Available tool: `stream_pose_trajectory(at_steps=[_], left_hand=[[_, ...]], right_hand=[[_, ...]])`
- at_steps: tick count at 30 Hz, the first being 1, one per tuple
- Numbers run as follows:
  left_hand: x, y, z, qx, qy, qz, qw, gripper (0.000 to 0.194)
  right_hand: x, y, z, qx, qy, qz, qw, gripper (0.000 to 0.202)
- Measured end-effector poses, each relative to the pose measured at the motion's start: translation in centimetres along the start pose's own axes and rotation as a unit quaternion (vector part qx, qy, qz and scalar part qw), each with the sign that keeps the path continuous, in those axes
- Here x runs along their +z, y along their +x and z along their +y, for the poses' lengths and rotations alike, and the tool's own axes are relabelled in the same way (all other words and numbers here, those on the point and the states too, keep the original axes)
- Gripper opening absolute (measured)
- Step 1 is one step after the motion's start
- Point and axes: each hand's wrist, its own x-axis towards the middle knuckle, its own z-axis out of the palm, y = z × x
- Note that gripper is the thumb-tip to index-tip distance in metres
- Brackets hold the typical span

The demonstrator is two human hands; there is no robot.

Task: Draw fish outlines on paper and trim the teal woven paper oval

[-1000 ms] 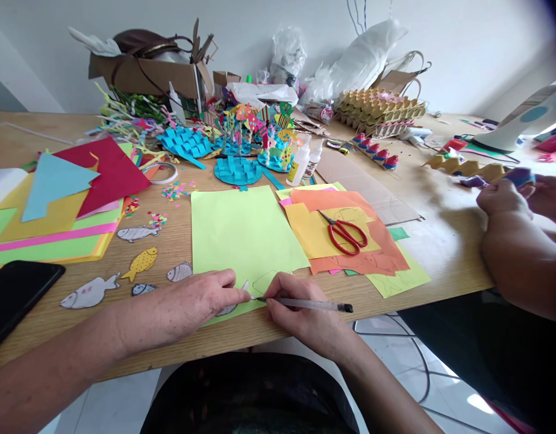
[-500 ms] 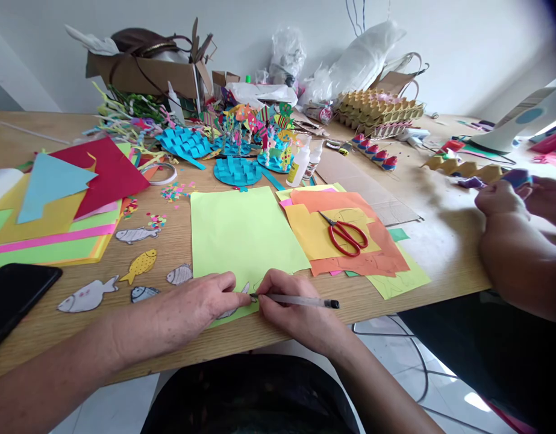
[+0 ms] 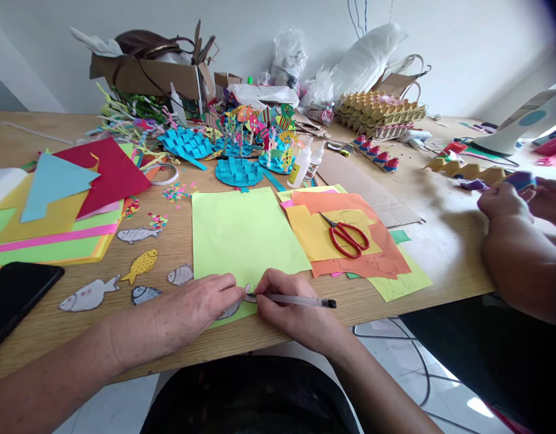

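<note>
At six o'clock on the green sheet (image 3: 246, 235), the left hand (image 3: 205, 298) is pressing the fish (image 3: 232, 310) with extended fingers — gripping nothing — while the right hand (image 3: 291, 310) is pinching the pen (image 3: 300, 299) by its two-o'clock tail. Neat outlining is probably depending on firm pinning and an edge-hugging nib.

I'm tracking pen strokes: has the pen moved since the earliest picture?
Yes: the pen has shifted left, judged against the red-handled scissors.

Right hand (image 3: 290, 306) holding pen (image 3: 298, 299) near desk's (image 3: 361, 296) front edge, left hand (image 3: 209, 296) partly covering fish cutout (image 3: 232, 311) on lime-green sheet (image 3: 244, 232), cardboard box (image 3: 171, 75) at rear edge
</note>
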Motion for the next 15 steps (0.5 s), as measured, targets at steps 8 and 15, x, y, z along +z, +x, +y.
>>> stream_pose_trajectory(at_steps=[8,15], left_hand=[[0.09,-0.07,0.11,0.000,0.026,0.009,1.000,0.029],[0.33,-0.18,0.02,0.006,0.033,0.014,0.999,0.023]], right_hand=[[0.13,0.11,0.25,-0.006,-0.016,0.006,1.000,0.011],[0.12,0.05,0.14,0.001,0.009,0.003,1.000,0.011]])
